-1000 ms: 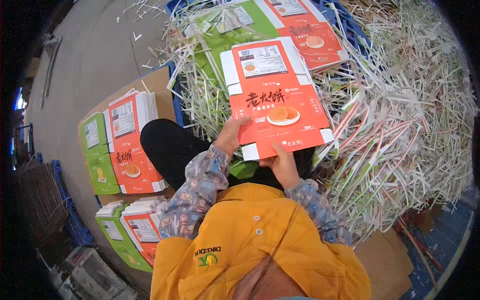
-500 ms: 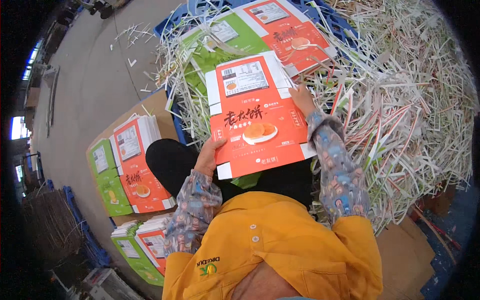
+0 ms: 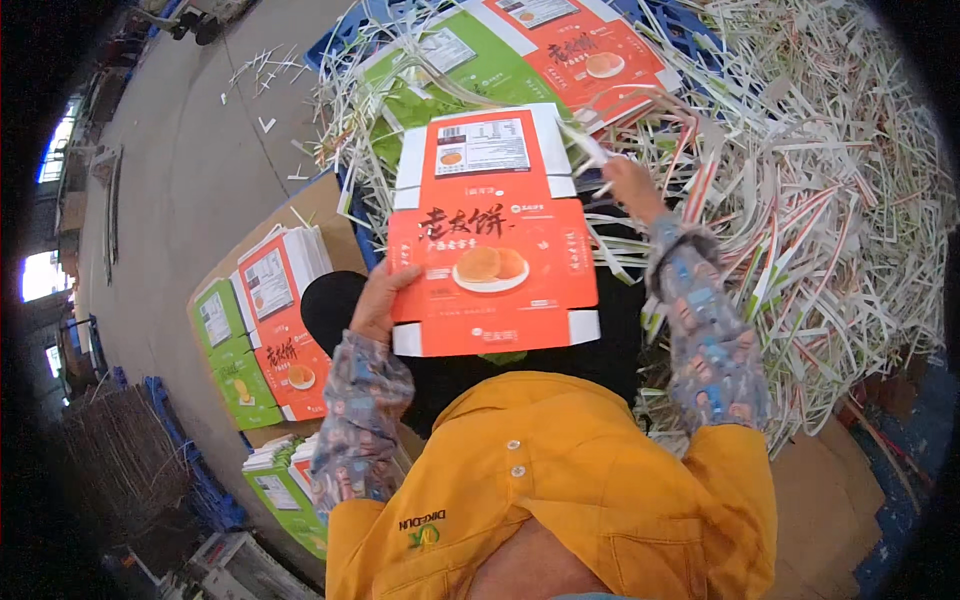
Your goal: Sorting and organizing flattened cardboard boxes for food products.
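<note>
Left hand [image 3: 375, 300] pinches the left edge of the flat orange carton blank [image 3: 492, 240] held over the lap; a one-sided grip like that could let it sag or slip. Right hand [image 3: 628, 182] is closed on a white trim strip [image 3: 585, 140], which might snag in the strip heap [image 3: 800, 200]. Concrete floor [image 3: 190, 170], stacked blanks [image 3: 270, 320] at left.

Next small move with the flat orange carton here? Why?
Probably pull the white trim strip clear. The right hand pinches it at the orange carton blank's upper right edge, while the left hand steadies the blank's left side. Loose strips already litter the waste pile.
</note>
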{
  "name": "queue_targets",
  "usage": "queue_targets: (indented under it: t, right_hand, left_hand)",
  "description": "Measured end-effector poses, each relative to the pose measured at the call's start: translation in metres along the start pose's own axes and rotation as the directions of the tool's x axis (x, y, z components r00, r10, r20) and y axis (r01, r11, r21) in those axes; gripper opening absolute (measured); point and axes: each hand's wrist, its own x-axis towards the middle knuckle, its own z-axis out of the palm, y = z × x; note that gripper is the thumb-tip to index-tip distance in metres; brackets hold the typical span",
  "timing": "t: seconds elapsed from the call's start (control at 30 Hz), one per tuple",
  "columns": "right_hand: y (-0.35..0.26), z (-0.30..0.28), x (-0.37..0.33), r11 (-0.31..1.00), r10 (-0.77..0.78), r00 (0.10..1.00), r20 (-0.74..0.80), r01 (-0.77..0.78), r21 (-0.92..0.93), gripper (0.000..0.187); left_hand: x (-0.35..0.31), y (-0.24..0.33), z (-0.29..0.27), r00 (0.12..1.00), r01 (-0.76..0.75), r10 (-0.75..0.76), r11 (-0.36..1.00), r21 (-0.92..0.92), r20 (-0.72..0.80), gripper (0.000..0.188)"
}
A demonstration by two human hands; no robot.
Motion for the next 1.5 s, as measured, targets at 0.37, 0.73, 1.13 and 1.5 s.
queue_targets:
  t: [0.37, 0.73, 1.13, 1.5]
  right_hand:
    - [0.043, -0.127, 0.046, 0.77, -0.021, 0.965, -0.262, -0.152, -0.62, 0.025]
    - [0.088, -0.129, 0.038, 0.632, -0.331, 0.916, -0.227, 0.037, -0.774, 0.022]
    - [-0.171, 0.105, -0.015, 0.672, -0.207, 0.851, 0.482, -0.234, 0.702, 0.043]
    - [-0.154, 0.131, -0.01, 0.776, -0.236, 0.904, 0.357, -0.047, 0.629, 0.026]
  left_hand:
    - [-0.065, 0.184, -0.016, 0.991, -0.104, 0.033, 0.788, 0.607, 0.126, 0.038]
    - [-0.179, 0.26, 0.008, 0.988, -0.002, 0.113, 0.696, 0.718, -0.106, 0.036]
    - [-0.214, 0.258, 0.009, 0.915, 0.014, 0.327, 0.558, 0.83, -0.235, 0.033]
    - [-0.21, 0.257, 0.01, 0.937, 0.015, 0.275, 0.582, 0.813, -0.214, 0.032]
